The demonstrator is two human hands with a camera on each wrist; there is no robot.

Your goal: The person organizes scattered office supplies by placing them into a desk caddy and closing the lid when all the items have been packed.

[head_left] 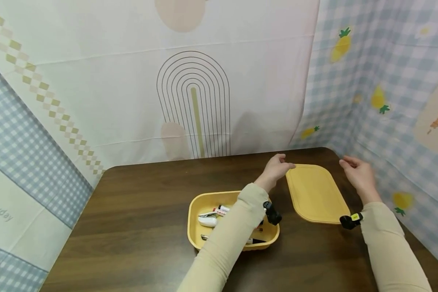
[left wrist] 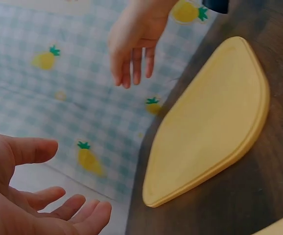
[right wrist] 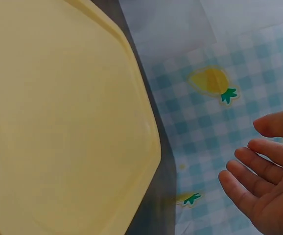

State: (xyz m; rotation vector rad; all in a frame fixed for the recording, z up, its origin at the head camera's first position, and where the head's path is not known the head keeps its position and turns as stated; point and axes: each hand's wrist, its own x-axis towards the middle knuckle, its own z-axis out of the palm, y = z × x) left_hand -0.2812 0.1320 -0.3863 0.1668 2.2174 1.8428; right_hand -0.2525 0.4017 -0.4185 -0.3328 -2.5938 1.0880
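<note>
A yellow lid (head_left: pixel 315 194), rectangular with rounded corners, lies flat on the dark wooden table. My left hand (head_left: pixel 276 168) hovers by its far left corner, thumb and fingers apart and holding nothing. Off the lid's right side, my right hand (head_left: pixel 359 174) is raised, also with nothing in it. The right wrist view shows that hand's relaxed fingers (right wrist: pixel 254 171) apart from the lid. To the left stands a yellow bin (head_left: pixel 192 221), partly covered by my left forearm. In it lie a white stapler-like tool (head_left: pixel 207 220), markers (head_left: pixel 223 208) and other small items.
The brown table (head_left: pixel 142 227) extends left of the bin. A white printed cloth (head_left: pixel 131 101) hangs behind its far edge. On the right, a blue checked cloth (head_left: pixel 379 134) with pineapples hangs close to my right hand.
</note>
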